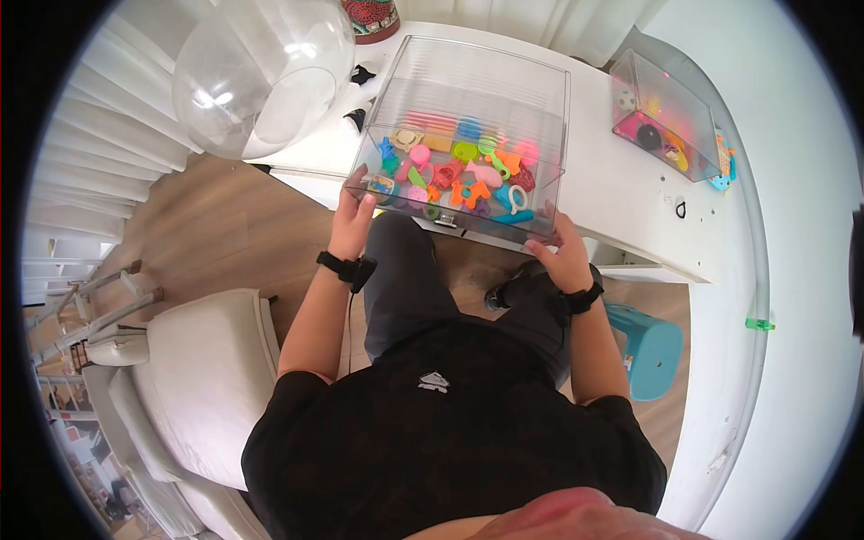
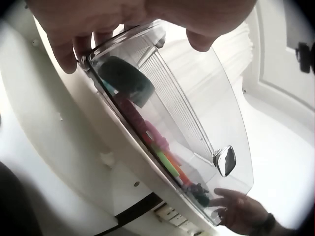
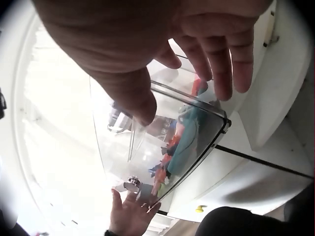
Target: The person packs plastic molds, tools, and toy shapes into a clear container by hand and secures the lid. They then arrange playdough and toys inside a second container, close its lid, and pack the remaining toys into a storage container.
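A clear plastic storage box (image 1: 477,85) with a ridged lid rests at the front edge of the white desk, full of small colourful toys (image 1: 470,194). A shiny metal knob (image 2: 225,161) sits on its front panel. My left hand (image 1: 354,220) grips the front left corner, fingers along the side and thumb at the front. At the opposite front corner my right hand (image 1: 565,256) holds the box, its thumb against the front panel and its fingers along the side. A teal cylinder (image 3: 184,145) lies inside near the right hand.
On the desk's left stands a large clear globe (image 1: 261,81), with small black objects (image 1: 363,74) beside it. Another clear box (image 1: 666,117) with balls and toys is at the right, near a black ring (image 1: 681,209). A teal stool (image 1: 643,346) and a cream sofa (image 1: 207,369) flank the person.
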Action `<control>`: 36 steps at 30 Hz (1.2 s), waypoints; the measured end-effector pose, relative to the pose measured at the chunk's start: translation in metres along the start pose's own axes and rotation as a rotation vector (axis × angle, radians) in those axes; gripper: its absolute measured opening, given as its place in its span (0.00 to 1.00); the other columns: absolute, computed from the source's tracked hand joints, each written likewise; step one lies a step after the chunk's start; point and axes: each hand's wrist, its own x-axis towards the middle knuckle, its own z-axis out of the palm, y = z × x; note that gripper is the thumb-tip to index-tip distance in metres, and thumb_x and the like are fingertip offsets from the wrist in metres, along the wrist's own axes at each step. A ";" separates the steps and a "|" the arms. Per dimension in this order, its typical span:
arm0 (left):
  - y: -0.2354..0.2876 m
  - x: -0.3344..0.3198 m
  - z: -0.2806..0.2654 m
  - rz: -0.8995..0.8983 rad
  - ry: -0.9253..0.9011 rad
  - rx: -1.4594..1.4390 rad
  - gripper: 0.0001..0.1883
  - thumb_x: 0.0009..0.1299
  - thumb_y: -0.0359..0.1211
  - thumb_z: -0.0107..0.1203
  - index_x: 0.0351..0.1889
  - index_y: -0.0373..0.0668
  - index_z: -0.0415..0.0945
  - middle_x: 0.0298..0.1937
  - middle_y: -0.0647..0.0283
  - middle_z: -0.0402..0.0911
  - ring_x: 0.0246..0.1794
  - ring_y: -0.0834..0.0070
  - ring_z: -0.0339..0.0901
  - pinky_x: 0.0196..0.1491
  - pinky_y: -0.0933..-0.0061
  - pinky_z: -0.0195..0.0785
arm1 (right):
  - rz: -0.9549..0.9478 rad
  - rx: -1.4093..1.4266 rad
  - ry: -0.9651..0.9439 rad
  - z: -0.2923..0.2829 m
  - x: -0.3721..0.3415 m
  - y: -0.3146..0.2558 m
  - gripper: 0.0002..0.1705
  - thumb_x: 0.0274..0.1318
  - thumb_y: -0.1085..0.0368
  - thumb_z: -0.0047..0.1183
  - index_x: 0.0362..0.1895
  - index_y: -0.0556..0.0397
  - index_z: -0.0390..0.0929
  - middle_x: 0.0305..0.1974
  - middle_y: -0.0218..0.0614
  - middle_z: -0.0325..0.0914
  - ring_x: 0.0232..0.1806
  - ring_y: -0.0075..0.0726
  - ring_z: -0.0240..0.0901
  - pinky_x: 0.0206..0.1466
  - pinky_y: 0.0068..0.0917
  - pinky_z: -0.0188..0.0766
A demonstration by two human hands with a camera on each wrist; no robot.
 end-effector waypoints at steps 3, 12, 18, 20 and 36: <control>-0.003 0.009 0.001 0.055 0.019 0.176 0.32 0.84 0.36 0.50 0.83 0.37 0.55 0.81 0.55 0.62 0.75 0.65 0.64 0.77 0.63 0.55 | -0.056 -0.179 0.104 -0.003 0.007 -0.006 0.38 0.56 0.67 0.71 0.70 0.61 0.71 0.56 0.41 0.77 0.50 0.38 0.80 0.50 0.30 0.80; -0.001 0.053 0.013 0.102 0.034 0.226 0.36 0.83 0.34 0.54 0.83 0.31 0.50 0.78 0.43 0.63 0.78 0.60 0.61 0.78 0.61 0.54 | -0.124 -0.174 0.319 0.001 0.039 0.021 0.33 0.61 0.66 0.68 0.68 0.61 0.71 0.61 0.45 0.73 0.57 0.39 0.77 0.57 0.34 0.80; -0.003 0.074 0.020 0.180 0.055 0.220 0.40 0.82 0.33 0.54 0.85 0.32 0.43 0.81 0.41 0.59 0.81 0.58 0.58 0.80 0.64 0.49 | -0.028 -0.146 0.277 0.000 0.058 0.031 0.38 0.66 0.62 0.65 0.74 0.62 0.64 0.67 0.51 0.73 0.63 0.45 0.77 0.65 0.38 0.76; -0.004 0.080 0.021 0.153 0.046 0.193 0.41 0.82 0.33 0.54 0.85 0.32 0.41 0.82 0.41 0.58 0.82 0.59 0.57 0.81 0.64 0.49 | 0.010 -0.156 0.245 0.002 0.064 0.038 0.39 0.66 0.59 0.66 0.74 0.62 0.65 0.68 0.56 0.73 0.64 0.50 0.77 0.66 0.41 0.76; -0.008 0.092 0.049 0.213 0.365 0.575 0.37 0.67 0.30 0.72 0.71 0.31 0.65 0.60 0.50 0.74 0.62 0.56 0.74 0.66 0.60 0.71 | 0.107 -0.257 0.420 -0.001 0.097 0.050 0.25 0.63 0.53 0.69 0.54 0.60 0.81 0.44 0.41 0.86 0.46 0.37 0.83 0.52 0.34 0.78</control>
